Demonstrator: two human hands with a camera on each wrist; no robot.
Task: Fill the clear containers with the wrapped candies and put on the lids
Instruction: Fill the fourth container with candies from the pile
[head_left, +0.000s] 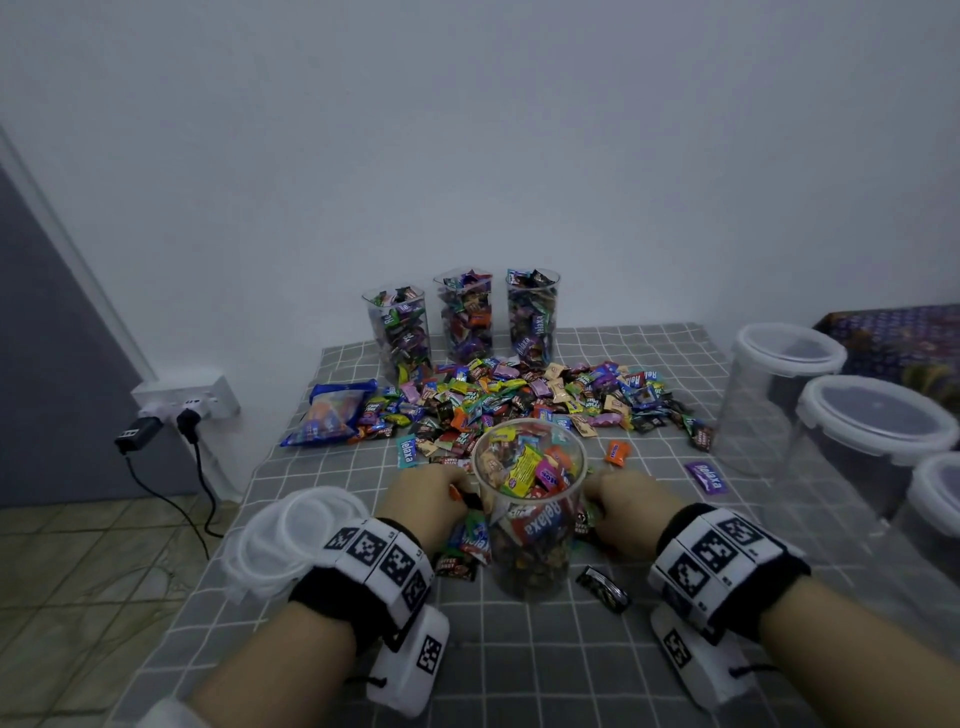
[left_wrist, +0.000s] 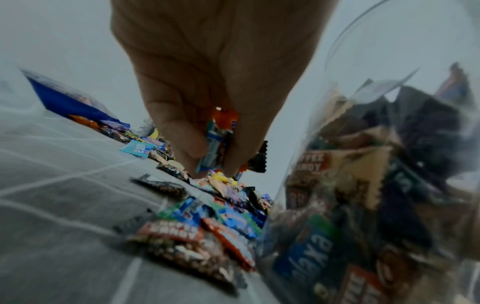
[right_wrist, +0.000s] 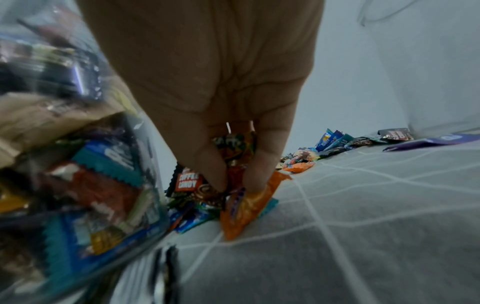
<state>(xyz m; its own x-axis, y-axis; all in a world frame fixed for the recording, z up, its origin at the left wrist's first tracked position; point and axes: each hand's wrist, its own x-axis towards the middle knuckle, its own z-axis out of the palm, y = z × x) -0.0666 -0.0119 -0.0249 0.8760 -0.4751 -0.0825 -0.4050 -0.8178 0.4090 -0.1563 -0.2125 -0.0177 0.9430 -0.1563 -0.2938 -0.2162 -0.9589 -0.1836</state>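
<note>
A clear round container (head_left: 530, 514), nearly full of wrapped candies, stands near the table's front, between my hands. My left hand (head_left: 426, 499) hovers at its left side and grips a small bunch of wrapped candies (left_wrist: 218, 142). My right hand (head_left: 623, 506) is at its right side, its fingers curled round more candies (right_wrist: 233, 164) down on the cloth, an orange wrapper (right_wrist: 244, 209) under the fingertips. A wide heap of loose candies (head_left: 530, 400) lies behind the container. A stack of clear lids (head_left: 291, 540) sits at the front left.
Three filled clear containers (head_left: 465, 317) stand lidless by the wall. A blue candy bag (head_left: 332, 415) lies left of the heap. Big lidded tubs (head_left: 872, 431) line the right edge. A power strip (head_left: 182, 400) with cables hangs off the left side. Stray candies (head_left: 602, 587) lie near the front.
</note>
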